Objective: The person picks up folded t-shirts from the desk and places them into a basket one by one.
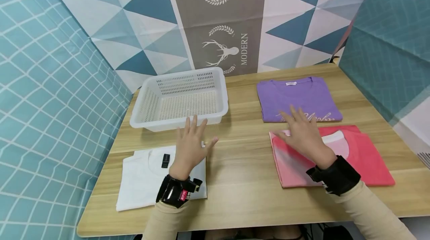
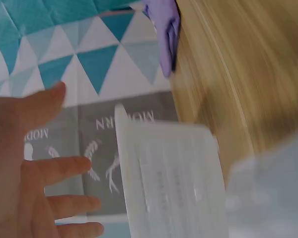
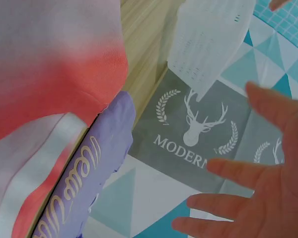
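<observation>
My left hand (image 1: 190,146), fingers spread, hovers over the right part of a folded white shirt (image 1: 141,180) with a black neck label. It holds nothing. My right hand (image 1: 304,135) is likewise spread and bare, above a folded red and pink shirt (image 1: 366,158). Its fingertips overlap the lower edge of a folded purple shirt (image 1: 285,98) in the head view. A white perforated plastic basket (image 1: 223,109) stands just beyond my left fingertips, with nothing inside. In the right wrist view the purple shirt (image 3: 109,134) shows pale lettering beside the red one.
All of this lies on a wooden table (image 1: 242,180). A patterned cloth (image 1: 221,19) with deer prints hangs behind it, and a blue tiled-pattern sheet (image 1: 40,94) hangs along the left side. Dark cables (image 1: 314,230) show below the front edge.
</observation>
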Demonstrator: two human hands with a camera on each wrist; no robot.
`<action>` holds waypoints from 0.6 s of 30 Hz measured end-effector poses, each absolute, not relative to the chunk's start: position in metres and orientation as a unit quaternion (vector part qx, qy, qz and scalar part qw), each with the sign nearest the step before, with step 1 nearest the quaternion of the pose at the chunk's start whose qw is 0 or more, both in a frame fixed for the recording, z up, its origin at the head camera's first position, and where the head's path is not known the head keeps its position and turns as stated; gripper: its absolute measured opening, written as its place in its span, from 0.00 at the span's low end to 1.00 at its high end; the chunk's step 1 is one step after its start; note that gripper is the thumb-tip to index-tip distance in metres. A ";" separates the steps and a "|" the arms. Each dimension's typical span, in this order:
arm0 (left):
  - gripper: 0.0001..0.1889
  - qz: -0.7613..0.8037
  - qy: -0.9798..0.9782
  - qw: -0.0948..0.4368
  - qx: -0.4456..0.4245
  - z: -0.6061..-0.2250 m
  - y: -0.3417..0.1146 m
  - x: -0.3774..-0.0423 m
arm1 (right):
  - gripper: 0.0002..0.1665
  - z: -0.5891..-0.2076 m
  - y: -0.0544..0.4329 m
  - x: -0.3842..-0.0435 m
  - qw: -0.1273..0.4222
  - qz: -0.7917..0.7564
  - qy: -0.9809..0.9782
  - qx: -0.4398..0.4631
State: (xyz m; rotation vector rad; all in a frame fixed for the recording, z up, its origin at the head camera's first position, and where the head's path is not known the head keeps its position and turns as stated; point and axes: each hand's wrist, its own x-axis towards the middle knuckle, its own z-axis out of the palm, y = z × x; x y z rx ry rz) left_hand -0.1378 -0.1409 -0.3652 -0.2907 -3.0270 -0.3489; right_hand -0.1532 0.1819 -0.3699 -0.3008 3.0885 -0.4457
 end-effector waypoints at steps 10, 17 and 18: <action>0.31 -0.248 -0.953 0.013 -0.174 -0.376 -0.070 -0.133 | 0.35 -0.377 0.233 -0.150 -0.016 -0.193 0.981 -0.033; 0.26 -0.415 -0.886 -0.159 -0.133 -0.406 -0.017 -0.136 | 0.36 -0.400 0.311 -0.139 0.100 -0.180 0.976 0.067; 0.26 -0.435 -0.874 -0.177 -0.122 -0.411 -0.012 -0.136 | 0.36 -0.403 0.322 -0.135 0.125 -0.176 0.973 0.083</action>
